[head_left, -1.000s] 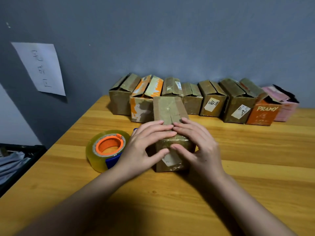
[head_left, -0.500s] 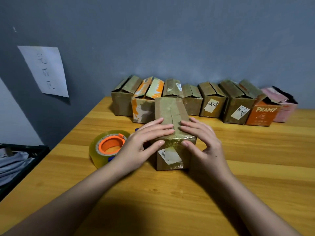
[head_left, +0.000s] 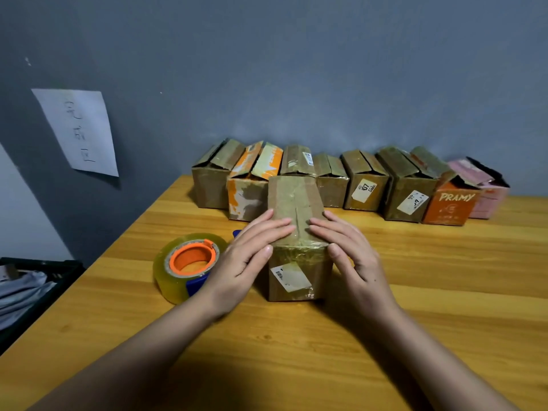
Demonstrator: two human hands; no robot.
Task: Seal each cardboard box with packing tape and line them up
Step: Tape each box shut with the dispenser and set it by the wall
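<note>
As our flat, open hands [head_left: 299,256] slid forward along the box [head_left: 296,232], its label showed; tape seemed pressed, sealing nearly done.

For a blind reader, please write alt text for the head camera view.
Left hand and right hand press flat on a taped cardboard box on a wooden table. A tape roll lies left; more boxes line the wall.

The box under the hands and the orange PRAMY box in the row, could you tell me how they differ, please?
The box under the hands is plain brown with closed, taped flaps; the PRAMY box is orange with raised flaps. The first stands alone near the tape roll; the second sits in the row against the wall. Both rest on the table.
</note>
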